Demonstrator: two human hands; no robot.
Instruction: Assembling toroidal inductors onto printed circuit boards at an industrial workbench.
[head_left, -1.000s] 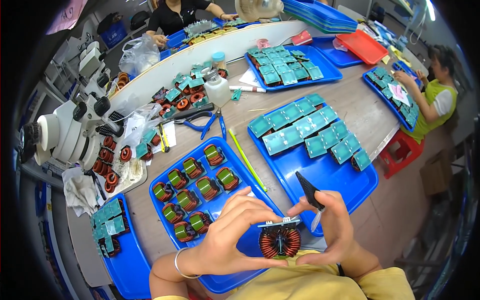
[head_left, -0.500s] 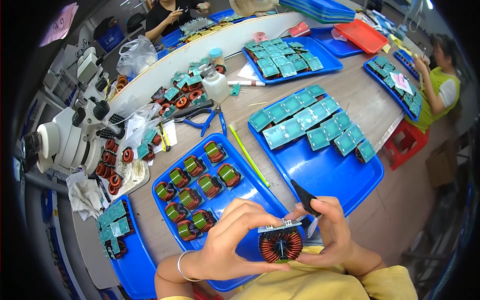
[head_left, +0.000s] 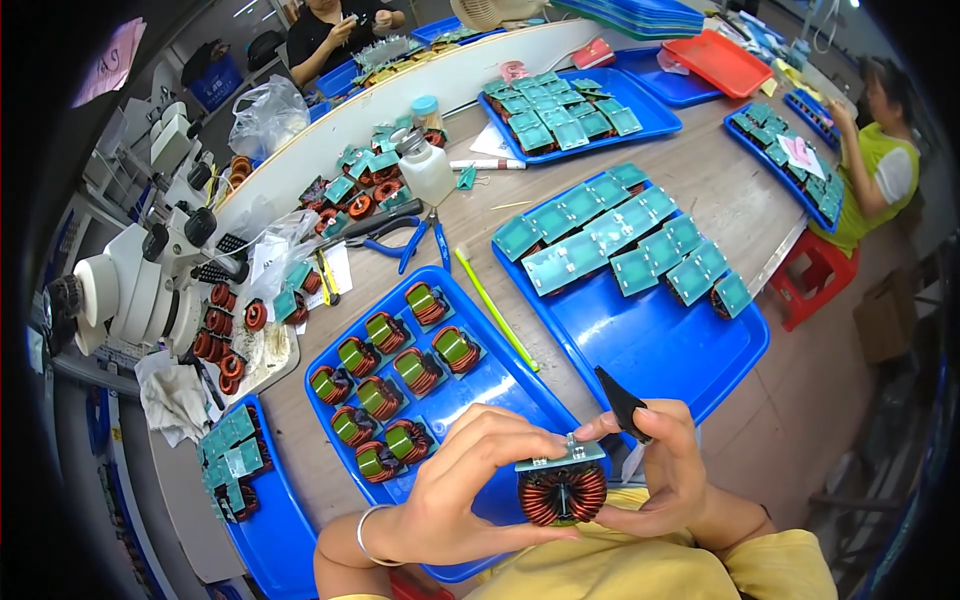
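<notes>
Between my hands, close to my body, is a copper-wound toroidal coil [head_left: 562, 495] with a small green circuit board [head_left: 560, 456] on its top. My left hand [head_left: 455, 490] grips it from the left, fingers along the board and thumb beneath the coil. A black tapered tool [head_left: 622, 402] sticks up from my right hand [head_left: 668, 455], which is closed round it. My right index fingertip is at the board's far edge, and that hand's lower fingers meet the coil's right side. Below lies a blue tray [head_left: 520, 400] holding several coils with green bands [head_left: 380, 397].
A second blue tray [head_left: 690, 365] on the right carries boards with coils under them. A yellow-green brush [head_left: 495, 308] lies between the trays. Beyond are blue-handled pliers [head_left: 402, 243], a white bottle [head_left: 427, 172] and loose coils [head_left: 360, 205]. A microscope [head_left: 125, 290] stands left. Two co-workers sit farther off.
The black tool in my right hand has turned a little more upright. The board and coil have tipped slightly, showing more of the board's top. My left hand keeps its grip.
</notes>
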